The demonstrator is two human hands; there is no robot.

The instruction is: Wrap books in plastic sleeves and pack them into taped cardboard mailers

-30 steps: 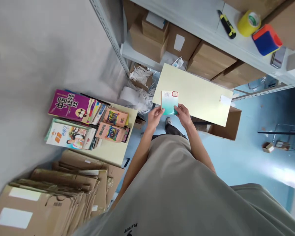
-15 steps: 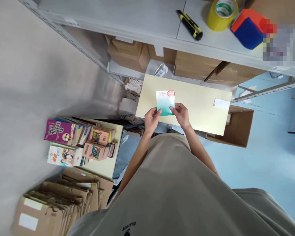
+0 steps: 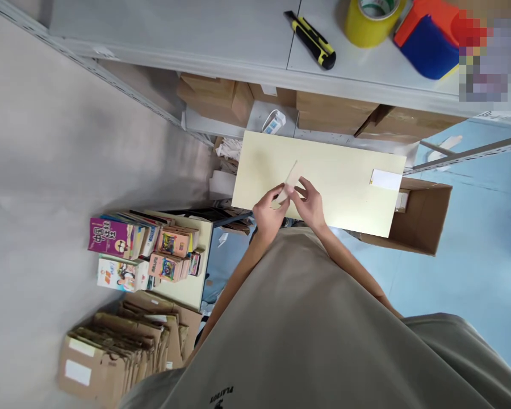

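Between my two hands is a small thin booklet (image 3: 292, 175), tilted so that mainly a pale side and its edge show. My left hand (image 3: 268, 215) pinches its lower left part with bent fingers. On the right, my right hand (image 3: 310, 205) also grips it, thumb and fingers closed near the lower edge. Both hands are above the near edge of a cream tabletop (image 3: 340, 196). A flat white item (image 3: 385, 179) lies on the tabletop's right end. The booklet's printed cover is turned out of sight.
On the grey shelf (image 3: 174, 34) ahead lie a utility knife (image 3: 310, 41) and a yellow tape roll (image 3: 368, 28). An open cardboard box (image 3: 428, 221) stands right of the tabletop. Stacked books (image 3: 114, 238) and flattened cartons (image 3: 111, 358) are at left. A power strip (image 3: 275, 121) sits behind.
The booklet, its white and teal face toward me before, has been turned nearly edge-on. My hands have come closer together around it. The view has shifted slightly.
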